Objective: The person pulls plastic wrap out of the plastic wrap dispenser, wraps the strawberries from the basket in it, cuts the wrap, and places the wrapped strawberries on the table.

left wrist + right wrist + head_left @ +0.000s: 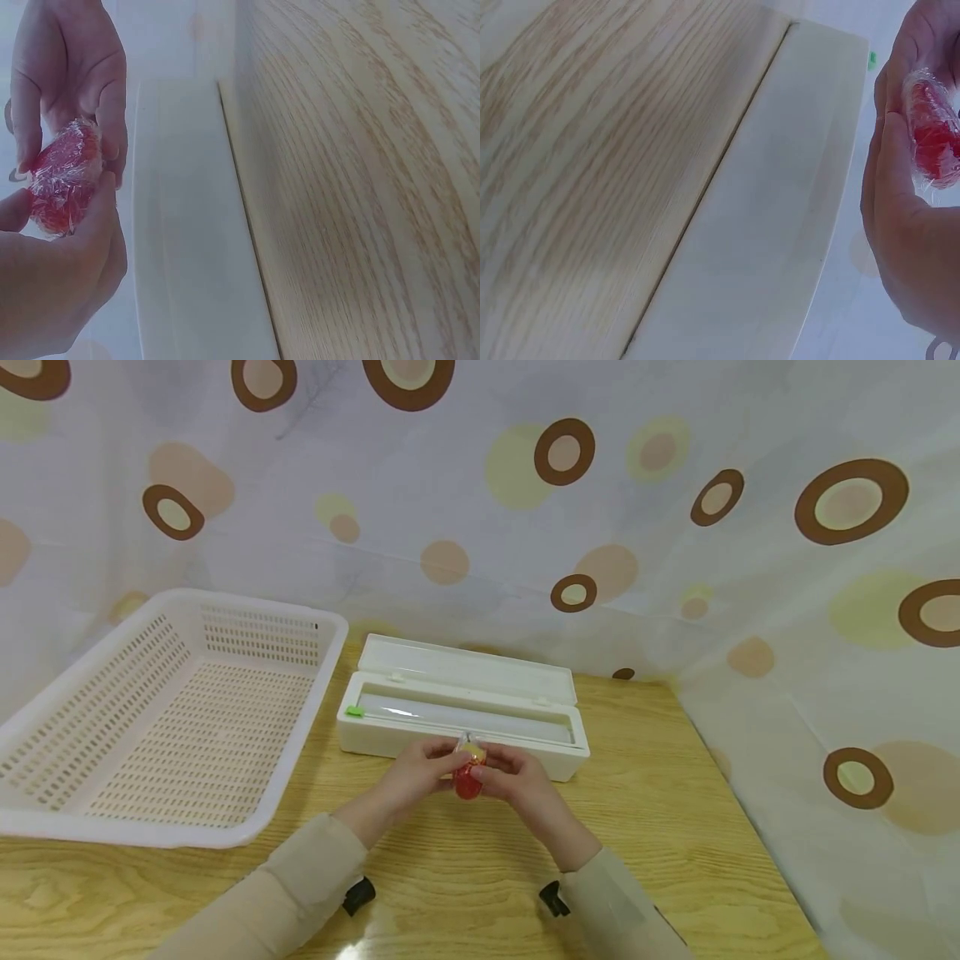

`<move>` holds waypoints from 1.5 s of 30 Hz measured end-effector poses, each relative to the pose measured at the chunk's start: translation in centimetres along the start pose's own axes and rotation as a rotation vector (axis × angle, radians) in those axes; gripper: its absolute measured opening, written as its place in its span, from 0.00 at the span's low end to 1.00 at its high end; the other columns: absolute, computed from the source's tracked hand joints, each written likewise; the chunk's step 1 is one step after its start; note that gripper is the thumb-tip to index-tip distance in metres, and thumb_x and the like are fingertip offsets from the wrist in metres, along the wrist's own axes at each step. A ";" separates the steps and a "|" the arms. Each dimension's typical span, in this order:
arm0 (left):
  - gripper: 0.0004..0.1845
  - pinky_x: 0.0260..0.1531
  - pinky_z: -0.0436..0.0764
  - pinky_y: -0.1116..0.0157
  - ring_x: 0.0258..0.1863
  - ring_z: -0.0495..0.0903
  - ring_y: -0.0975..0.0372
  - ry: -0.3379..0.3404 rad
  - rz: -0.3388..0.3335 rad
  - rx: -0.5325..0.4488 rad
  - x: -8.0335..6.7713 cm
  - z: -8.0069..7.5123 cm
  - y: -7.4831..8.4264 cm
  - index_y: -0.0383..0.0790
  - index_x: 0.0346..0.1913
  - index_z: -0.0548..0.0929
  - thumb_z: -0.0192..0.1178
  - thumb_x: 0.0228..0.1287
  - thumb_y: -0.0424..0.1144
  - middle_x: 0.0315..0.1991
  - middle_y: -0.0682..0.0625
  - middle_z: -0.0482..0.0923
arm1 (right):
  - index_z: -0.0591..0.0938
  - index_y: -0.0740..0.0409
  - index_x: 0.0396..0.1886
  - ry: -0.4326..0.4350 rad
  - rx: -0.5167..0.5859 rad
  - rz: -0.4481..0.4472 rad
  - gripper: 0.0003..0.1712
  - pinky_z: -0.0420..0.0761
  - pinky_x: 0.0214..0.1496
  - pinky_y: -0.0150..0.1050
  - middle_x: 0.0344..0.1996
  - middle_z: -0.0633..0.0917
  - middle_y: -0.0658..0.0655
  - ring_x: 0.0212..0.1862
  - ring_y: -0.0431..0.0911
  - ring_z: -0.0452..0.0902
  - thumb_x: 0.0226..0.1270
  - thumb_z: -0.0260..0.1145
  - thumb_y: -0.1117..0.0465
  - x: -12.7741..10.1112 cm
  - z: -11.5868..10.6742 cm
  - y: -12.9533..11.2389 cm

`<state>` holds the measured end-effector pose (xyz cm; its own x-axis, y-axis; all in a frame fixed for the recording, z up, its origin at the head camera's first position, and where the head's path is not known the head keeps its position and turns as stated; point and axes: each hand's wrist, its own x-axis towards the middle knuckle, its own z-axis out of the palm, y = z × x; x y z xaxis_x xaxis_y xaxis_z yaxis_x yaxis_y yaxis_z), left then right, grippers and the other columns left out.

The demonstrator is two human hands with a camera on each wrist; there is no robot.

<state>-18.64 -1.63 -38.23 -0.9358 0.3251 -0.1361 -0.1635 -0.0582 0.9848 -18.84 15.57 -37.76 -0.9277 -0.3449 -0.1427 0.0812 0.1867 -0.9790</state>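
Above the wooden table (pixel 675 793), just in front of the white film dispenser box (pixel 420 739), both hands held a small red object wrapped in clear film (pixel 468 778). The left hand (pixel 417 773) gripped the wrapped red object from its own side, with thumb and fingers curled around it. The right hand (pixel 517 782) gripped it from the opposite side, with its fingers likewise curled against the wrap. In the left wrist view, the wrapped red object (pixel 64 178) sat between the fingertips of both hands, and creased film covered its surface. In the right wrist view, the same object (pixel 935 136) showed at the right edge, pressed by the right hand (pixel 907 217). A yellowish part showed at the top of the object in the head view; its nature could not be determined.

The dispenser box stood open, with its lid (pixel 465 664) folded back toward the curtain. A roll of clear film (pixel 450 717) lay in its trough, and a small green tab (pixel 355 712) sat at the left end. A white perforated basket (pixel 45 752) stood on the table to the left of the box, close beside it. A curtain printed with brown and yellow circles (pixel 562 452) hung behind and to the right of the table.
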 end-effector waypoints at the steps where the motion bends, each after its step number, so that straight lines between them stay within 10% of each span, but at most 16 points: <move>1: 0.18 0.54 0.77 0.57 0.48 0.77 0.62 0.003 -0.001 0.000 0.0 0.0 0.0 0.31 0.56 0.74 0.51 0.69 0.39 0.52 0.41 0.77 | 0.69 0.67 0.62 -0.008 0.003 -0.004 0.28 0.80 0.52 0.40 0.55 0.77 0.66 0.47 0.41 0.80 0.64 0.62 0.61 0.0 0.0 0.0; 45: 0.16 0.46 0.81 0.65 0.43 0.81 0.62 0.321 0.045 -0.137 0.0 1.4 -0.6 0.26 0.54 0.76 0.54 0.67 0.32 0.53 0.33 0.76 | 0.75 0.76 0.53 0.223 0.020 -0.053 0.18 0.83 0.44 0.36 0.49 0.80 0.73 0.41 0.44 0.83 0.65 0.58 0.69 1.1 1.3 -0.2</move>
<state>-18.08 -0.32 -38.70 -0.9900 0.0069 -0.1408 -0.1393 -0.1986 0.9701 -19.45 13.92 -37.92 -0.9882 -0.1419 -0.0575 0.0352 0.1548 -0.9873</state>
